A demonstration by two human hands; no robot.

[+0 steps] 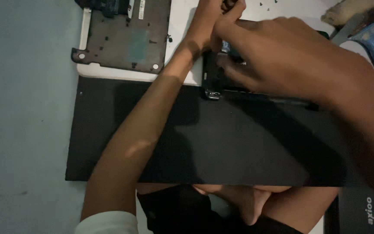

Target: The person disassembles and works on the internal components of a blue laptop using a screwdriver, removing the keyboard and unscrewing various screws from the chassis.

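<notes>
Laptop hinge [213, 93] below right hand [282, 52]

Person's left arm [139, 143] was bare from wrist to above the elbow, where a white sleeve [107, 222] with a rolled edge began, just below the near edge of the black panel [221, 143]. Right hand [282, 60] and forearm were bare, unsleeved. Dark shorts [174, 212] and bare legs showed below the same panel edge.

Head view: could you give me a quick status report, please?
Both hands, left hand and right hand, on the opened laptop. Grip hidden. Grey bottom cover set aside, left.
</notes>
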